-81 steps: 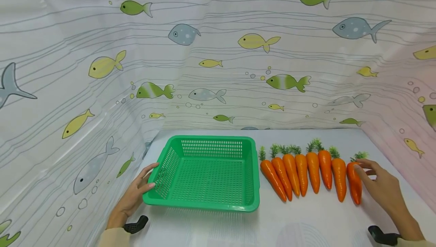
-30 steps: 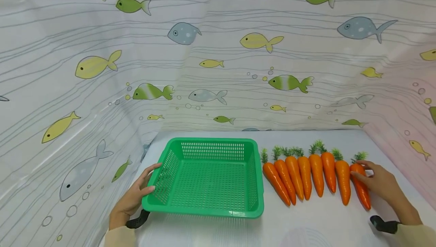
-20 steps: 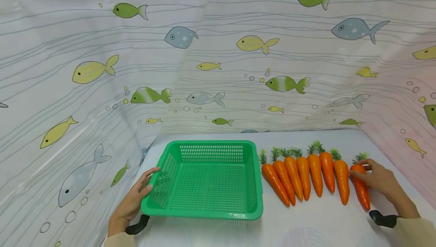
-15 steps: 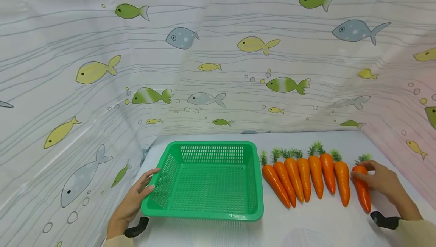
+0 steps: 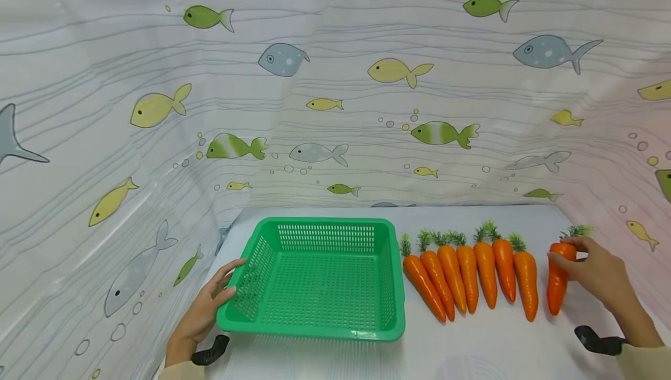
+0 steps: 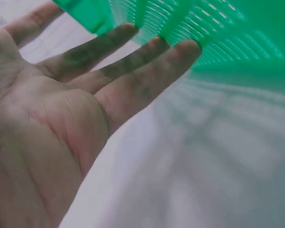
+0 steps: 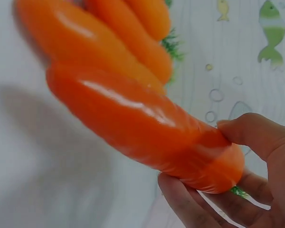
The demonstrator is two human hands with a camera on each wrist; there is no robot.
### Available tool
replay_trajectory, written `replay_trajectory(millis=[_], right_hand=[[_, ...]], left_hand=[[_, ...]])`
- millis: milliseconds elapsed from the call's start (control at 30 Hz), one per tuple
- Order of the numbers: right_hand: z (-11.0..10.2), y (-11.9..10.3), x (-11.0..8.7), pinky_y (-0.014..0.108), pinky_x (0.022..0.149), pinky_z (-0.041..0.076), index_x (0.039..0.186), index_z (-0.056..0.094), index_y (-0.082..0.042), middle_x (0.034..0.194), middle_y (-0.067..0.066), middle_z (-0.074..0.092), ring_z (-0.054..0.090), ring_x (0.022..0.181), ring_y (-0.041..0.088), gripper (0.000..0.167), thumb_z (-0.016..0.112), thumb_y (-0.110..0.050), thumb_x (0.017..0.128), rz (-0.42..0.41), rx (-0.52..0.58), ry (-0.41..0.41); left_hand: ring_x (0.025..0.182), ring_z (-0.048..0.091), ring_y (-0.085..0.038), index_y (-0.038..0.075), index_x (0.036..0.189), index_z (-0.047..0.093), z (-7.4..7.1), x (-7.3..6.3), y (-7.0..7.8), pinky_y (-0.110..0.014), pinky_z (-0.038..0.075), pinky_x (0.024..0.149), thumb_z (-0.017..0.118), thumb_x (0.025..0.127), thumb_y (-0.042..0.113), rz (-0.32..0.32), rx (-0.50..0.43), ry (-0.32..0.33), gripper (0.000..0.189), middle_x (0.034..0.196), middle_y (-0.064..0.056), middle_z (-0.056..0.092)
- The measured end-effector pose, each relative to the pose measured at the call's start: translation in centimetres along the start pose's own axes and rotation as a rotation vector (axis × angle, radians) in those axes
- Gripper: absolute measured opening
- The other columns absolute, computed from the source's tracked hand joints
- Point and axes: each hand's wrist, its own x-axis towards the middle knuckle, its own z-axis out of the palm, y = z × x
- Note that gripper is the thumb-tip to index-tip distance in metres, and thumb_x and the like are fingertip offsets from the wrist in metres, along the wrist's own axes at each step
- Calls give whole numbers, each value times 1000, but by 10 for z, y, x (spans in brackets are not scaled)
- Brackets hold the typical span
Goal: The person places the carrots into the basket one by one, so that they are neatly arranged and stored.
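A green plastic basket [image 5: 325, 287] with slotted walls stands on the white table. My left hand [image 5: 201, 310] lies against its left side; in the left wrist view the fairly straight fingers [image 6: 147, 71] touch the outside of the slotted wall. At the right, my right hand [image 5: 603, 269] holds a toy carrot [image 5: 557, 287] near its leafy top, thumb on one side and fingers on the other. In the right wrist view this carrot [image 7: 133, 121] is raised, its shadow falling apart from it on the table.
Several more orange carrots [image 5: 484, 275] with green tops lie in a row between the basket and my right hand. A fish-patterned sheet [image 5: 356, 129] rises behind the table and along both sides. A black device [image 5: 211, 351] sits at my left wrist.
My right hand first slid the carrot slightly, turning its tip rightward, then lifted it up and to the right from the row. My left hand has stayed at the basket.
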Motion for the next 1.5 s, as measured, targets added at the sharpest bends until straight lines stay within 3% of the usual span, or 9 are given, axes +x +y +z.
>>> replay_trajectory(millis=[133, 333, 533, 767, 967, 1067, 1200, 1300, 1500], right_hand=[[-1, -17, -1, 53, 68, 53, 139, 45, 12, 131, 40, 48, 52, 103, 52, 83, 66, -55, 96, -47, 24, 6], [6, -44, -3, 36, 61, 53, 136, 51, 10, 127, 37, 54, 60, 99, 47, 76, 70, -51, 95, -140, 60, 27], [8, -68, -2, 45, 68, 59, 141, 46, 10, 131, 35, 52, 61, 101, 44, 80, 68, -53, 96, -142, 126, -29], [11, -90, -3, 43, 72, 59, 144, 47, 6, 133, 32, 55, 63, 103, 41, 74, 68, -48, 98, -172, 194, -77], [17, -109, -3, 30, 70, 58, 144, 48, 4, 129, 29, 58, 69, 87, 30, 74, 70, -48, 97, -192, 239, -94], [21, -118, -4, 28, 69, 58, 145, 48, 3, 127, 28, 60, 70, 81, 26, 74, 70, -48, 97, -201, 264, -112], [26, -130, -3, 31, 69, 57, 146, 47, 2, 125, 25, 61, 67, 86, 28, 74, 70, -48, 97, -225, 262, -130], [27, -139, -2, 30, 70, 57, 147, 47, 0, 125, 23, 62, 66, 90, 31, 73, 70, -48, 97, -239, 270, -146], [31, -161, 0, 30, 76, 57, 145, 49, -5, 122, 19, 64, 67, 93, 28, 67, 68, -48, 98, -248, 370, -218]], left_hand=[[130, 56, -22, 16, 165, 20, -3, -3, -4, -48, 55, 93, 39, 110, 10, 40, -57, -40, 58, 156, -2, 37], [127, 58, -30, 17, 165, 19, -3, -5, -5, -51, 55, 93, 41, 110, 11, 29, -90, -35, 59, 155, -5, 38], [130, 56, -24, 16, 165, 19, -7, -3, -7, -51, 55, 93, 40, 109, 11, 83, -85, -67, 60, 157, -4, 35], [124, 60, -29, 15, 164, 22, -5, -2, -4, -53, 56, 90, 43, 108, 9, 57, -79, -50, 59, 153, -10, 38], [134, 49, -14, 14, 163, 25, -4, -1, -4, -49, 54, 94, 46, 108, 10, 49, -14, -13, 59, 161, -13, 22], [144, 34, -26, 14, 163, 26, -3, 0, -5, -57, 48, 99, 46, 107, 10, 40, 30, 5, 59, 164, -18, 15], [151, 7, -44, 14, 162, 28, -2, 0, -5, -74, 31, 104, 49, 106, 13, 25, 80, 25, 60, 168, -17, 8], [151, 0, -48, 14, 162, 28, 0, 0, -4, -76, 29, 104, 50, 106, 13, 20, 70, 25, 61, 168, -17, 7], [147, 25, -32, 12, 162, 26, -1, -1, 0, -54, 47, 98, 50, 106, 8, 39, 20, -17, 61, 166, -24, 5]])
